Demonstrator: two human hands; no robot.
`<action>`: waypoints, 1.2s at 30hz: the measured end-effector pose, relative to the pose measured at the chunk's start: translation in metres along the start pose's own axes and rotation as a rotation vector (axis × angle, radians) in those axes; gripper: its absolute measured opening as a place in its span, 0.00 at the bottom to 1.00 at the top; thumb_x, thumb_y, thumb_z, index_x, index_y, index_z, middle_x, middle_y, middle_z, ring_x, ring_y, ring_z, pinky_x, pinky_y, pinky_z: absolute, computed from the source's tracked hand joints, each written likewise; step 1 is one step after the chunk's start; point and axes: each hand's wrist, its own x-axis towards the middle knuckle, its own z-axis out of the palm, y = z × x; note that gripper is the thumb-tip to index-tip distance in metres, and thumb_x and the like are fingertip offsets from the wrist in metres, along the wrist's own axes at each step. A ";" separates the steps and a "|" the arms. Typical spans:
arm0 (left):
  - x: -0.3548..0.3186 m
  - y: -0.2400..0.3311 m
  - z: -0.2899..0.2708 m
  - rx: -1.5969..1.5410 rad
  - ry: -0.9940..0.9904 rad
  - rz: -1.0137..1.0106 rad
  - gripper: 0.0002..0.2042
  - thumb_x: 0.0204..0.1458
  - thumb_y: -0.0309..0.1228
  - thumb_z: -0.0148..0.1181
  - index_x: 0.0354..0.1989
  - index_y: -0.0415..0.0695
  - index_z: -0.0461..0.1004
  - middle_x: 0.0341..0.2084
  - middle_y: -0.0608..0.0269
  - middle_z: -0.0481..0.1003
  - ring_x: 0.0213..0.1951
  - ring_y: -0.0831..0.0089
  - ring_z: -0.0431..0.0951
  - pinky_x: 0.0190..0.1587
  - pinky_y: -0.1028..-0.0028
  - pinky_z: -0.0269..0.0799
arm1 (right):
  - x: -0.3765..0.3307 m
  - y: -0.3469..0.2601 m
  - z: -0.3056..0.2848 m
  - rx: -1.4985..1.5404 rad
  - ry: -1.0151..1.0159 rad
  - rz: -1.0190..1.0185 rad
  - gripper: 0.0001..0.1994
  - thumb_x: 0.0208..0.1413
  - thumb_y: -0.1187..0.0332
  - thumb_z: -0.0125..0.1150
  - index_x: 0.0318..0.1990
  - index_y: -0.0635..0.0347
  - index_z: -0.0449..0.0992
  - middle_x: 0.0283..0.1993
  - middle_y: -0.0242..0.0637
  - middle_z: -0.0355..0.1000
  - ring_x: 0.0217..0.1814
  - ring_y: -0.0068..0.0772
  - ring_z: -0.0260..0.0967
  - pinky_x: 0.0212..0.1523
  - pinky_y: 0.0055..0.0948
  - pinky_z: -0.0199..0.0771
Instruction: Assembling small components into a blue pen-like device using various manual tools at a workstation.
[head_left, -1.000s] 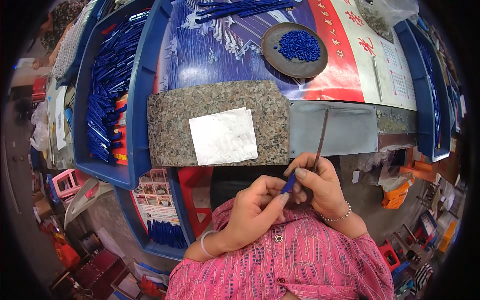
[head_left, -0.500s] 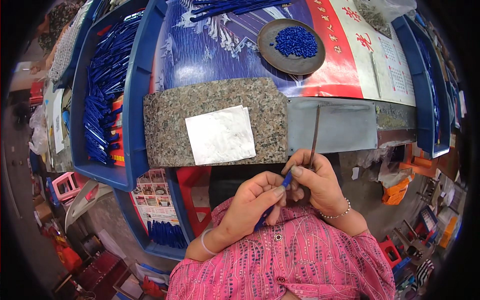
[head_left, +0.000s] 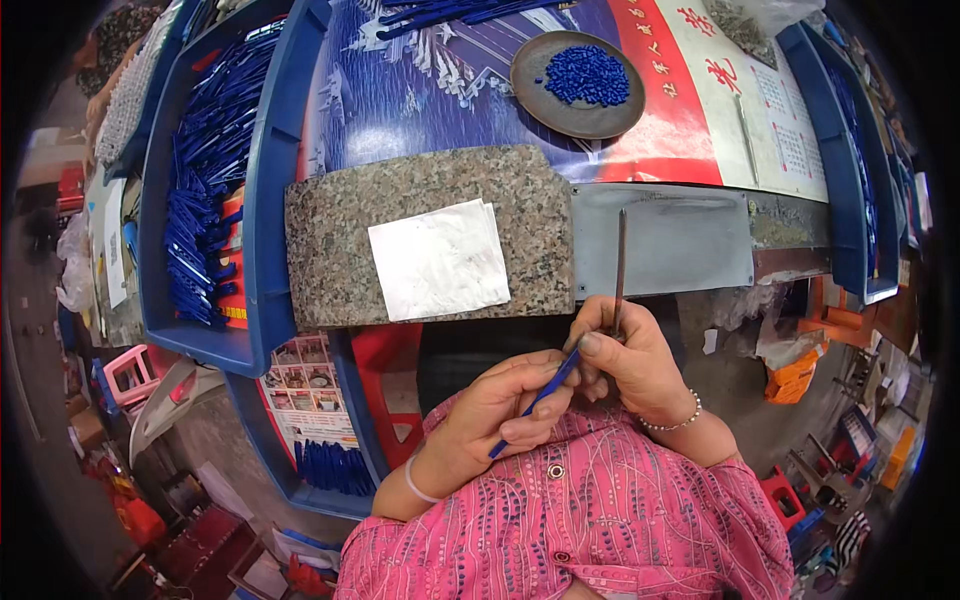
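In front of my chest, my left hand (head_left: 500, 400) is closed around a slim blue stick (head_left: 507, 443), which slants from lower left up to the right. My right hand (head_left: 640, 362) pinches the stick's upper end between thumb and fingers. A thin dark rod (head_left: 621, 250) also sits in that hand, pointing up over the grey plate (head_left: 690, 245); its lower end is hidden by the fingers. Beyond both hands, a folded white paper (head_left: 438, 262) lies on a speckled stone slab (head_left: 335, 250).
At the left, a blue tray (head_left: 270, 190) holds many blue sticks (head_left: 205, 180); a lower tray (head_left: 365, 450) holds more. On the far poster, a round dish (head_left: 560, 122) carries small blue pellets (head_left: 588, 76). Another blue tray (head_left: 850, 240) stands at the right.
The blue stick has turned in my left hand, and more of its length shows below the fingers. My left fingers have shifted along it. My right hand has barely moved.
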 end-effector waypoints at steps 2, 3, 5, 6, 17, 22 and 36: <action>0.000 -0.001 -0.002 -0.017 -0.013 -0.009 0.11 0.60 0.31 0.37 0.38 0.37 0.64 0.16 0.66 0.63 0.06 0.87 0.54 0.08 0.85 0.49 | 0.000 0.000 0.000 -0.019 -0.004 0.002 0.13 0.52 0.62 0.61 0.30 0.63 0.67 0.20 0.34 0.68 0.15 0.18 0.61 0.14 0.15 0.61; 0.000 -0.001 -0.003 -0.014 -0.011 -0.008 0.11 0.61 0.31 0.37 0.39 0.37 0.64 0.16 0.66 0.63 0.06 0.87 0.54 0.08 0.85 0.49 | 0.000 0.000 0.000 -0.025 -0.009 0.000 0.13 0.52 0.62 0.61 0.30 0.63 0.67 0.20 0.34 0.68 0.15 0.18 0.61 0.14 0.15 0.61; 0.000 -0.002 -0.003 -0.012 -0.010 -0.008 0.11 0.61 0.31 0.36 0.39 0.37 0.64 0.16 0.66 0.63 0.06 0.87 0.54 0.08 0.85 0.50 | 0.000 0.001 0.000 -0.031 -0.014 -0.003 0.14 0.52 0.61 0.61 0.30 0.63 0.67 0.20 0.34 0.68 0.15 0.18 0.61 0.14 0.15 0.61; 0.000 -0.003 -0.002 -0.025 -0.011 0.000 0.10 0.60 0.30 0.38 0.37 0.37 0.65 0.16 0.65 0.64 0.06 0.85 0.54 0.07 0.85 0.49 | 0.000 0.001 0.000 -0.033 -0.014 -0.003 0.14 0.51 0.61 0.61 0.30 0.62 0.67 0.19 0.34 0.68 0.15 0.18 0.62 0.14 0.15 0.61; -0.005 -0.008 0.010 0.188 0.062 0.151 0.09 0.60 0.32 0.43 0.34 0.39 0.66 0.16 0.64 0.65 0.08 0.83 0.55 0.10 0.85 0.50 | -0.002 0.004 0.001 -0.033 -0.028 -0.031 0.15 0.50 0.60 0.63 0.31 0.64 0.68 0.22 0.34 0.69 0.17 0.18 0.65 0.16 0.13 0.64; -0.006 -0.009 0.011 0.201 0.084 0.184 0.09 0.60 0.32 0.43 0.34 0.39 0.66 0.16 0.64 0.65 0.08 0.83 0.55 0.11 0.85 0.51 | -0.002 0.004 0.002 -0.044 -0.025 -0.037 0.15 0.50 0.60 0.63 0.32 0.64 0.69 0.22 0.34 0.69 0.18 0.17 0.65 0.17 0.13 0.64; -0.011 -0.014 0.009 0.234 0.070 0.229 0.08 0.60 0.32 0.43 0.35 0.40 0.65 0.17 0.64 0.66 0.09 0.83 0.55 0.12 0.85 0.51 | -0.004 0.005 0.007 -0.061 -0.041 -0.045 0.11 0.53 0.63 0.59 0.32 0.63 0.69 0.23 0.30 0.68 0.20 0.15 0.64 0.19 0.13 0.63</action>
